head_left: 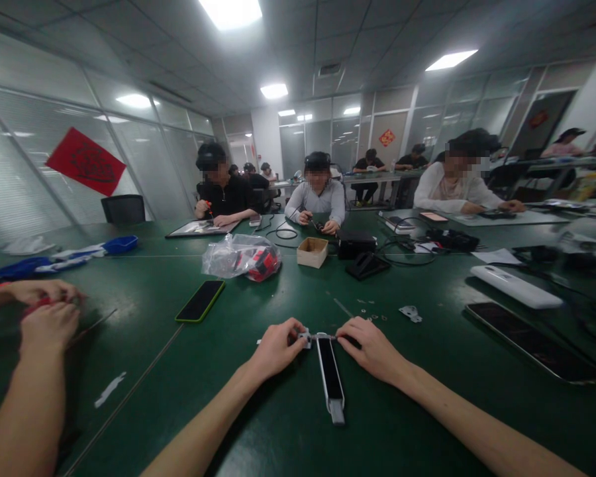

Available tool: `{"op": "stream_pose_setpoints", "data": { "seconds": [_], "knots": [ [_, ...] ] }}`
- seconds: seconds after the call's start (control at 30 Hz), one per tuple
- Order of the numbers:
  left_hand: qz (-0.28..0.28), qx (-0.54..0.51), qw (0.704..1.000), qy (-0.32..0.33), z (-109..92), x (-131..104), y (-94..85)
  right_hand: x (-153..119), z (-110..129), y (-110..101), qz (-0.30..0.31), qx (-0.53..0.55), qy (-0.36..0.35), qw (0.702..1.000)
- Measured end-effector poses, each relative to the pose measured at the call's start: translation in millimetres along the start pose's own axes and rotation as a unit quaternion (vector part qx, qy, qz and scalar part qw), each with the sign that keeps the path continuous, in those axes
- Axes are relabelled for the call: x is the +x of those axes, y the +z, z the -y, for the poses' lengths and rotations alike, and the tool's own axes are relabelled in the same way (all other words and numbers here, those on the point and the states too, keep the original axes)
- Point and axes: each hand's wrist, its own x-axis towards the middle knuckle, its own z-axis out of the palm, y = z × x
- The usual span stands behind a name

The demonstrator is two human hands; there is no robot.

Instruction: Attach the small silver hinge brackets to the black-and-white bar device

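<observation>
Near the front middle of the green table (258,424) lies a long, narrow device (330,374) with a black face, a pale rim and a grey tip pointing toward me. My left hand (278,346) is closed, thumb and fingers pinching a small silvery metal part (305,338) beside the device's far end. On the other side, my right hand (370,346) has its fingertips pressed together at the right of that same end; what they hold is too small to name. Beyond my right hand are several tiny rings and bits (375,317) and a flat silvery bracket (410,313).
A green-edged phone (200,301), a plastic bag (241,257) and a wooden box (312,253) lie ahead. At right are a dark phone (534,341) and a white device (515,287). Another person's hands (52,315) work at far left; people sit opposite.
</observation>
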Motion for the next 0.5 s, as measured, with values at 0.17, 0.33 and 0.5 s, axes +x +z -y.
{"op": "stream_pose_setpoints", "data": {
  "seconds": [0.17,0.33,0.5],
  "knots": [
    [0.008,0.056,0.998,0.029,0.3,-0.4,0.6,0.1,0.3,-0.7,0.008,0.012,0.006,1.0],
    [0.014,0.073,0.996,0.056,6.2,0.4,2.8,-0.1,0.1,-0.3,0.01,0.018,0.009,1.0],
    [0.026,0.065,0.995,0.074,7.4,0.8,4.0,0.2,-0.4,-1.0,-0.003,0.013,-0.005,1.0]
  ]
}}
